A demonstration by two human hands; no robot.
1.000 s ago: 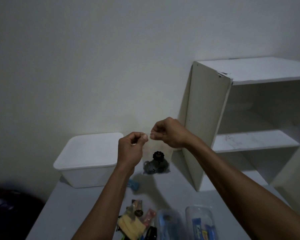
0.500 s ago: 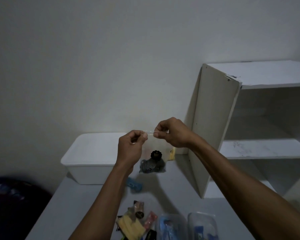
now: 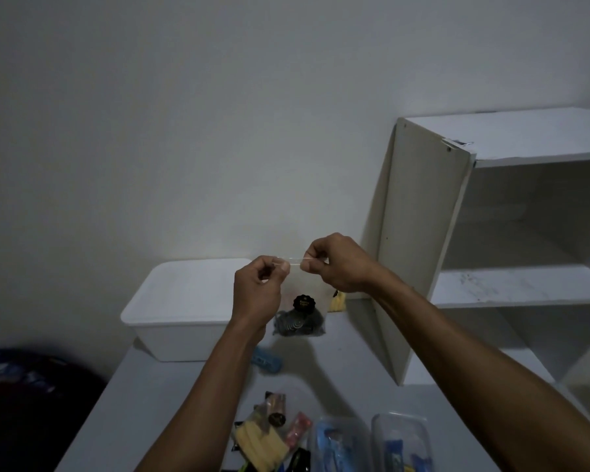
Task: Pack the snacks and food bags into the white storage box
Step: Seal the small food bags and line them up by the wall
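I hold a small clear food bag (image 3: 300,316) in the air in front of me, with dark round snacks and a black sticker in its lower half. My left hand (image 3: 258,291) pinches the left end of its top edge. My right hand (image 3: 334,264) pinches the right end. The white storage box (image 3: 184,301) stands behind my left hand on the white table (image 3: 171,396), its lid on. More snack bags (image 3: 266,434) lie at the table's near edge, among them a yellow one and a pink one.
A white open shelf unit (image 3: 423,233) stands on the table at the right. Two clear tubs (image 3: 372,444) with blue packets sit at the near edge. A blue packet (image 3: 266,361) lies under my left wrist. A yellow item (image 3: 338,303) lies by the shelf. Something dark is at the lower left.
My hands keep the same pinch on the bag's top edge, a little further apart. The view has shifted slightly to the left, so the box and shelf appear further right.
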